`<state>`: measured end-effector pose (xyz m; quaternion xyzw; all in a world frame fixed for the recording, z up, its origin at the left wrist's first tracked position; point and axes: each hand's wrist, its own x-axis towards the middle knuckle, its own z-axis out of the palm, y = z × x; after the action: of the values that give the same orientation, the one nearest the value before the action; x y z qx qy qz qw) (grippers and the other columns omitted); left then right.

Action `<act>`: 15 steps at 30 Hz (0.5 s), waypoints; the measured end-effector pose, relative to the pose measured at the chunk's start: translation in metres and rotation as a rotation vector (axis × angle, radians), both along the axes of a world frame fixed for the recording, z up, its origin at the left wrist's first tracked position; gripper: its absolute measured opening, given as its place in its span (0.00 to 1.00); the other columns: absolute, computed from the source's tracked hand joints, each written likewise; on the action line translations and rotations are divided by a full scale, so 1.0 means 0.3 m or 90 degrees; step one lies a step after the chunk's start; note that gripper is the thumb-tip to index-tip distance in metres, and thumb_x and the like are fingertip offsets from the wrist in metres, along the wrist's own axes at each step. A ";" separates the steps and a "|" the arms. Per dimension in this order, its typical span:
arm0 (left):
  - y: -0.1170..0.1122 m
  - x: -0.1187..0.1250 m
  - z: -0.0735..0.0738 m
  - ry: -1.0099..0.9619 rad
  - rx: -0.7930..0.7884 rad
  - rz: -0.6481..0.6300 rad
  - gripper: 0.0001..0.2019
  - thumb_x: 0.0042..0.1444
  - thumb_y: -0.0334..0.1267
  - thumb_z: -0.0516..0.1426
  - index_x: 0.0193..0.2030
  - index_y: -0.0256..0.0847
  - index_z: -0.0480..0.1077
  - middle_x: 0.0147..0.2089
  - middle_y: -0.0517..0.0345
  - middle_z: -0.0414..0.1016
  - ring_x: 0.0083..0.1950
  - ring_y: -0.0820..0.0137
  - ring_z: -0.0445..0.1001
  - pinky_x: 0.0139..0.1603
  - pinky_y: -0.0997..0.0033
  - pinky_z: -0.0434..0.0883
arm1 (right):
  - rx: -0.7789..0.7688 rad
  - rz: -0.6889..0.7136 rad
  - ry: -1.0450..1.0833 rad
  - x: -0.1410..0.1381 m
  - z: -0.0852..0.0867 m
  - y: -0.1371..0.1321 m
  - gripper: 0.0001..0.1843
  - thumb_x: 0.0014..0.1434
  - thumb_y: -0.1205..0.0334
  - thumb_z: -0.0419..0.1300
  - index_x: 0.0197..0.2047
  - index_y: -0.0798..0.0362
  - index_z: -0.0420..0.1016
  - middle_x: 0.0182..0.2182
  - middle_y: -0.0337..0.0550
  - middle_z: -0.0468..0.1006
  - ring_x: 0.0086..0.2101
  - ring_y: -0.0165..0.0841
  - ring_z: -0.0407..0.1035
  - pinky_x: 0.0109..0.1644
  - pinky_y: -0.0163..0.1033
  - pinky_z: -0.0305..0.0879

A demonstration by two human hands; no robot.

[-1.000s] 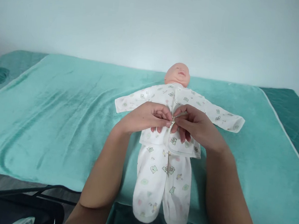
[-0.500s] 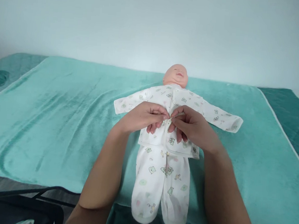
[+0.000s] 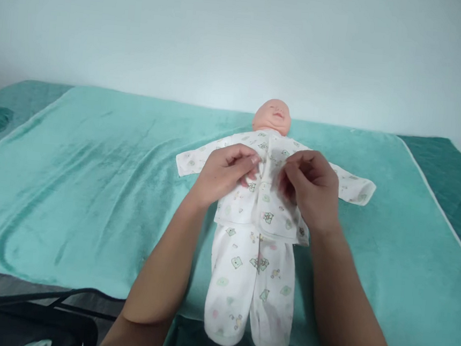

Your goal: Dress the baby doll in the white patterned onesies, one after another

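Note:
A baby doll point(image 3: 272, 116) lies face up, dressed in a white patterned baby shirt point(image 3: 267, 214) and matching trousers point(image 3: 231, 286). My left hand point(image 3: 228, 174) is at the chest, its thumb and fingers pinched on the shirt near the front opening. To the right, my right hand point(image 3: 313, 186) is closed in a pinch over the shirt's other side, slightly blurred. Whether its fingertips hold any cloth is hard to make out. A gap of shirt front shows between the two hands. Both sleeves stretch out sideways, partly covered by my hands.
A light green plush cover point(image 3: 91, 193) lies under the doll, with darker green cloth point(image 3: 443, 181) at the right. Behind stands a pale wall point(image 3: 242, 39). At the lower left are a black bar point(image 3: 38, 296) and a dark seat-like object point(image 3: 27, 327).
Both hands have moved up the shirt front toward the chest. They have come apart, the right one shifting rightward. The fingertips met at the middle of the shirt before.

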<state>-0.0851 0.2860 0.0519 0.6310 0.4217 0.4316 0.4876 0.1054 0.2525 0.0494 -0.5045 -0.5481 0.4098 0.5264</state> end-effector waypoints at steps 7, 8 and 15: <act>0.022 0.032 -0.048 0.150 0.313 0.058 0.15 0.68 0.37 0.50 0.52 0.44 0.76 0.56 0.52 0.79 0.60 0.65 0.73 0.65 0.60 0.69 | 0.238 -0.079 -0.210 -0.011 -0.068 0.049 0.09 0.64 0.65 0.56 0.45 0.48 0.76 0.51 0.46 0.77 0.54 0.38 0.70 0.62 0.49 0.67; 0.025 0.034 -0.054 0.173 0.338 0.047 0.16 0.68 0.36 0.49 0.52 0.44 0.77 0.56 0.52 0.79 0.60 0.65 0.73 0.66 0.58 0.68 | 0.245 -0.077 -0.229 -0.011 -0.075 0.053 0.10 0.64 0.65 0.56 0.46 0.48 0.76 0.52 0.46 0.76 0.56 0.39 0.69 0.64 0.51 0.66; 0.041 0.035 -0.091 0.237 0.435 0.067 0.18 0.67 0.31 0.48 0.50 0.45 0.78 0.57 0.50 0.77 0.60 0.65 0.72 0.64 0.57 0.68 | 0.230 -0.073 -0.240 -0.006 -0.083 0.055 0.08 0.64 0.65 0.57 0.44 0.49 0.76 0.54 0.47 0.76 0.56 0.40 0.68 0.63 0.52 0.65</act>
<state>-0.0745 0.2982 0.0246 0.8021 0.3667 0.4496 0.1418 0.1036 0.2689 0.0245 -0.5002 -0.6710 0.1734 0.5190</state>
